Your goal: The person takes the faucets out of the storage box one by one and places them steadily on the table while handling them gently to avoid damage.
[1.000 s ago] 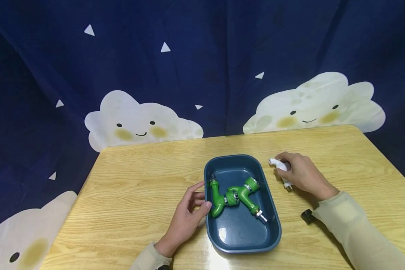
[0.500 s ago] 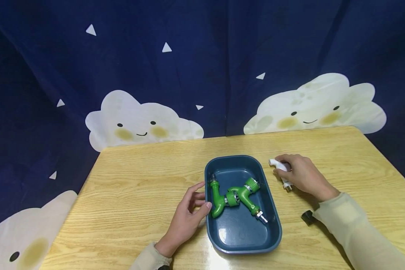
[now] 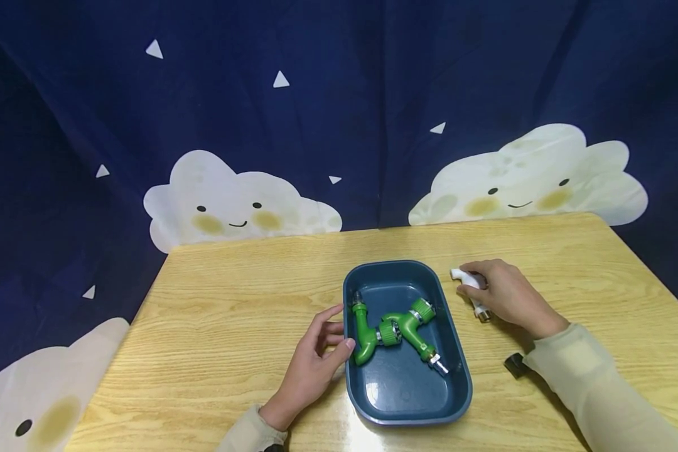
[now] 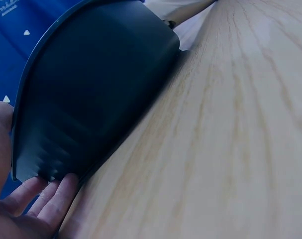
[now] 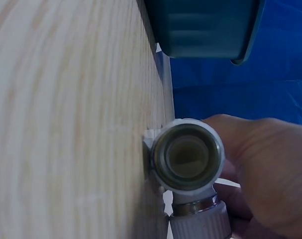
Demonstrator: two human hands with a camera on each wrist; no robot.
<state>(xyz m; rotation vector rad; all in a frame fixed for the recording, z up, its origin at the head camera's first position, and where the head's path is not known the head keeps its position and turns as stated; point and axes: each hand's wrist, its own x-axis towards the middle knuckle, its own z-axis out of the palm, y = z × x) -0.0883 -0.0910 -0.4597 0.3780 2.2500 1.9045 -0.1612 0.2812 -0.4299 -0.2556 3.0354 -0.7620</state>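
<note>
I see long, pale beige sleeves from my remote seat: the right sleeve (image 3: 616,383) is plain and softly creased, and the left sleeve (image 3: 251,433) matches it in tone. Both end at the wrist, leaving the left hand (image 3: 311,364) and right hand (image 3: 505,294) bare. A small black block (image 3: 516,364) shows by the right cuff (image 3: 554,342) (I can't make out its fastening).

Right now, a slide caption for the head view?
Left hand holding blue tray, two green taps inside; right hand gripping white tap.
</note>
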